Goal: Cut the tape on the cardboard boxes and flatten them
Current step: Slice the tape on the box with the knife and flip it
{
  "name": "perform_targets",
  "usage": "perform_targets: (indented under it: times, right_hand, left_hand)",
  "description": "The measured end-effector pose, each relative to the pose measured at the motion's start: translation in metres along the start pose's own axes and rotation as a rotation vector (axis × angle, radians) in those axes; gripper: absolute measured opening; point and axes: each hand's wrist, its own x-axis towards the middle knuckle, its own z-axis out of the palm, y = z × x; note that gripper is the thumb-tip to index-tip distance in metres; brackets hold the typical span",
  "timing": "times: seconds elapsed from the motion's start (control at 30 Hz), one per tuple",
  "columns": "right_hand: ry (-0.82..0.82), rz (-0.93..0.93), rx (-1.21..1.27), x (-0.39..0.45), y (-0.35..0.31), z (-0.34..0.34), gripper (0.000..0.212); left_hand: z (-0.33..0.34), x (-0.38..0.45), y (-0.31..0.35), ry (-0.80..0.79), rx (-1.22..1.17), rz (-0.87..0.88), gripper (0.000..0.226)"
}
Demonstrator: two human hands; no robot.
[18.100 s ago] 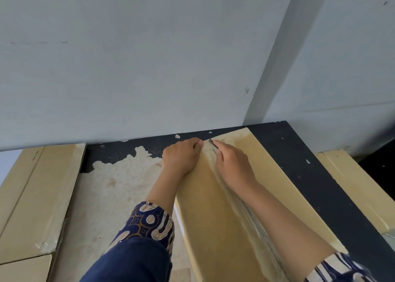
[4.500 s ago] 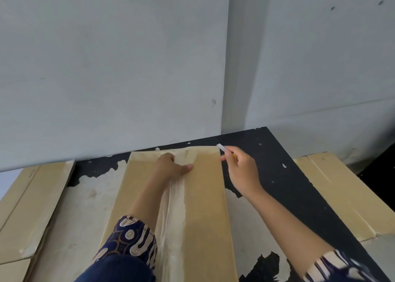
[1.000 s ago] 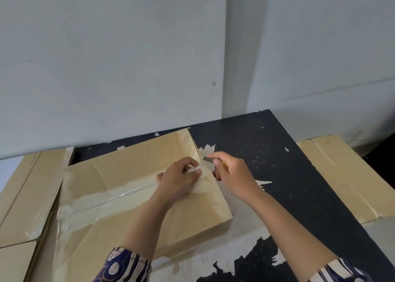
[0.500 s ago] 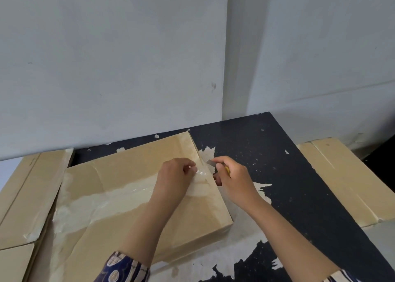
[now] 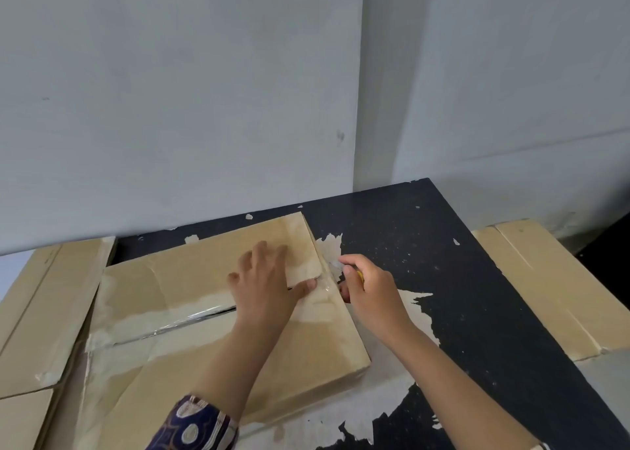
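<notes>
A brown cardboard box (image 5: 191,282) lies on the black table (image 5: 443,279), with clear tape (image 5: 177,320) along its middle seam; the seam gapes a little left of my wrist. My left hand (image 5: 269,282) rests flat on the box top, fingers spread, thumb near the right edge. My right hand (image 5: 368,289) sits just off that right edge, closed around a small cutter with a yellow handle (image 5: 359,275). The blade (image 5: 335,264) touches the taped end of the seam.
Flattened cardboard (image 5: 41,313) lies stacked at the left of the table. Another cardboard box (image 5: 552,289) sits lower at the right. A grey wall (image 5: 204,108) stands right behind the table. The table's black coating is peeled in patches (image 5: 416,313).
My left hand has opened from a pinch on the tape to lie flat on the box top. The right hand with the cutter stays at the box's right edge.
</notes>
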Motion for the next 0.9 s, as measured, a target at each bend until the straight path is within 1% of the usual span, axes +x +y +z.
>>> perform_targets:
  times: [0.03,0.07,0.13,0.17,0.23,0.27,0.3,0.37,0.47,0.57,0.67,0.9]
  right_hand:
    - [0.008,0.006,0.000,0.000,0.000,0.000,0.027]
    - [0.013,0.008,0.001,0.001,0.000,0.000,0.027]
    - [0.016,0.000,-0.003,0.001,-0.001,0.001,0.027]
    - [0.016,-0.008,-0.012,0.002,-0.002,0.000,0.027]
    - [0.012,-0.023,-0.043,0.001,-0.004,0.000,0.026]
    - [0.008,-0.026,-0.061,0.000,-0.005,-0.001,0.026]
    - [0.004,-0.026,-0.080,0.001,-0.007,-0.001,0.026]
    - [-0.006,-0.022,-0.114,0.003,-0.011,0.000,0.026]
    - [-0.015,-0.013,-0.165,0.007,-0.016,0.002,0.027]
    - [-0.020,-0.006,-0.188,0.009,-0.017,0.004,0.028]
    - [-0.029,0.006,-0.180,0.013,-0.015,0.003,0.028]
    - [-0.062,0.023,-0.153,0.017,-0.016,0.003,0.028]
  left_hand:
    - [0.000,0.002,0.000,-0.046,0.039,0.019,0.069]
    - [0.002,0.004,-0.001,-0.056,0.072,0.049,0.069]
    - [0.003,0.008,-0.002,-0.035,0.162,0.099,0.067]
    - [0.005,0.011,-0.005,-0.005,0.231,0.126,0.067]
    - [0.010,0.015,-0.008,0.127,0.388,0.197,0.071]
    - [0.008,0.015,-0.009,0.134,0.411,0.212,0.076]
    - [0.011,0.015,-0.011,0.148,0.389,0.242,0.077]
    - [0.024,0.017,-0.015,0.211,0.356,0.315,0.071]
    - [0.028,0.017,-0.014,0.273,0.372,0.365,0.069]
    - [0.030,0.016,-0.015,0.318,0.347,0.359,0.075]
    - [0.034,0.015,-0.016,0.419,0.355,0.360,0.078]
    - [0.040,0.018,-0.018,0.550,0.399,0.372,0.072]
